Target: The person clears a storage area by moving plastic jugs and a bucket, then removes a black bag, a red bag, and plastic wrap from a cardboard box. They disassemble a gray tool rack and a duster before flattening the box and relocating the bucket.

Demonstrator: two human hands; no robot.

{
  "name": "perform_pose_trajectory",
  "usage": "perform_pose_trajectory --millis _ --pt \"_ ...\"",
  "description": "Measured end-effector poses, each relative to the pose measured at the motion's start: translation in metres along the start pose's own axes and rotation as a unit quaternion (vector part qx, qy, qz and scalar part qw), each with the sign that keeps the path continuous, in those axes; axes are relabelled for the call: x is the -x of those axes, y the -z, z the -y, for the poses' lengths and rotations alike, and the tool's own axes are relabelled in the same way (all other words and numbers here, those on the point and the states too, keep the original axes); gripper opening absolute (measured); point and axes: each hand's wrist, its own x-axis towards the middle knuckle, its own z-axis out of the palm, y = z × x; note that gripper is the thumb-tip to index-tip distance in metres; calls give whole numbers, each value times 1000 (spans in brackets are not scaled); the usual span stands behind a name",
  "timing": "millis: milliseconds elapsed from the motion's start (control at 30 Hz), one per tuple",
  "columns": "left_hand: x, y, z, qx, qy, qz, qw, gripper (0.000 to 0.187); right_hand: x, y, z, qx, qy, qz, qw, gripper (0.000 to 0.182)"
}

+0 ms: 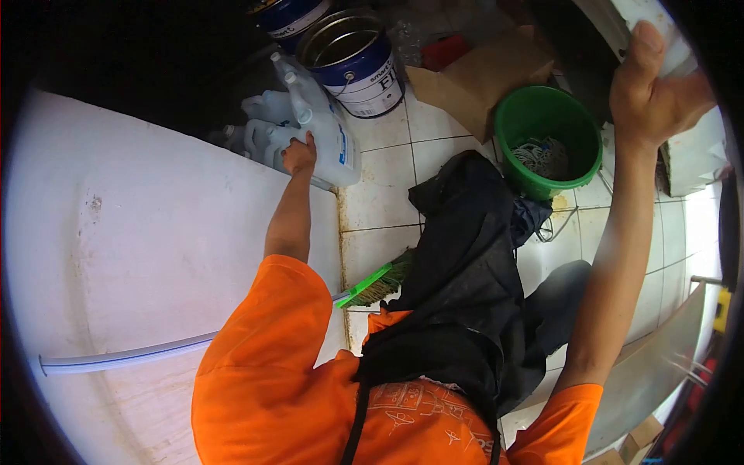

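Note:
My left hand (300,153) reaches forward past the white wall, its fingers closed at the top of a translucent plastic jug (280,138), around the handle as far as I can see. Close beside it on the floor stand several similar jugs, among them a large one with a blue label (333,143). My right hand (659,97) is raised at the upper right, thumb upward and fingers bent against a white surface (673,50). The fingertips are partly blurred, and what they grip is not clear.
Blue-and-white paint pails (353,74) stand at the back. Brown cardboard (484,77) lies beside a green bucket (549,143) holding tangled cord. A green broom (376,285) leans low against the white wall (155,232) at my left. A metal sheet (651,380) is at lower right.

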Motion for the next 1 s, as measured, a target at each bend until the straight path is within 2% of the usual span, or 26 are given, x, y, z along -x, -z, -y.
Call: perform_pose_trajectory --millis 67,133,200,233,267,300,333,400,467,533,567,600,667,700,733,767,800,833,867,933,967,1000 --pt "-4 -6 0 -18 28 26 999 70 4 -8 -8 4 37 -14 999 55" --pt "-2 -14 -1 -39 33 -39 998 73 2 -8 2 -28 11 -43 999 55" --pt "16 -9 -10 -87 -3 -189 978 63 -2 4 10 -55 12 -25 998 55" --pt "29 1 -18 -79 -15 -186 979 63 -7 17 22 -85 -14 3 996 57" --pt "44 12 -25 -31 -125 -275 953 56 -8 25 25 -114 -42 32 992 58" --pt "55 18 -34 21 -232 -359 904 49 11 -7 -7 -31 29 -154 987 49" --pt "66 14 -43 31 -244 -359 901 49 14 8 -5 -17 35 -150 988 49" --pt "92 2 -64 207 -375 -254 867 37 39 60 25 -195 -166 -73 964 42" --pt "114 -36 -86 353 -360 -20 863 36 90 116 23 -173 -252 77 949 43" --pt "148 -43 -123 384 -289 255 839 38 178 161 5 -64 -367 188 909 31" --pt "166 -45 -147 437 -257 350 788 42 216 187 -3 -32 -461 264 846 19" --pt "185 -44 -171 481 -219 441 725 46 255 209 -9 -60 -605 246 755 12" --pt "220 -18 -227 491 -119 553 662 59 296 266 -20 43 -661 371 651 20" --pt "235 -3 -254 503 -67 584 634 63 297 279 -25 50 -661 369 652 20" --pt "247 5 -278 511 -15 612 603 69 297 290 -30 136 -656 497 551 22" --pt "258 1 -297 508 -18 618 600 69 296 303 -34 216 -632 609 429 24" --pt "268 -5 -315 517 36 655 550 64 315 322 -36 222 -634 606 427 24" --pt "274 -11 -328 522 88 687 497 59 352 344 -36 175 -601 605 493 25" --pt "279 -26 -334 520 80 692 495 59 373 361 -37 127 -564 598 556 25" --pt "290 -49 -344 580 135 693 407 49 369 377 -24 -7 -709 505 492 21" --pt "291 -51 -345 585 159 678 417 40 372 384 -21 -29 -738 482 471 24" --pt "293 -46 -341 579 155 684 415 40 369 393 -19 -22 -741 477 472 24"
